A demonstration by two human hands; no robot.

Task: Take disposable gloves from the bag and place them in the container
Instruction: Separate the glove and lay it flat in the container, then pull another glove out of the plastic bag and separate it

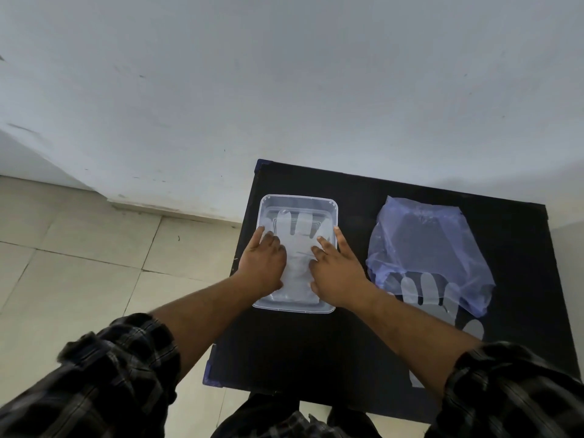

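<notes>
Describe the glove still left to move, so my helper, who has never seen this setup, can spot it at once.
On the black tabletop, look right of the clear rectangular plastic container to the crumpled translucent blue plastic bag. A thin, see-through disposable glove pokes from the bag's near end. Unlike the clear glove in the container, no hands are pressing on it.

A clear rectangular container (298,202) holds a thin see-through glove (297,245) lying flat, fingers pointing away. To its right a crumpled bluish bag (423,245) lies flat, another glove (436,298) sticking out of its near end
</notes>
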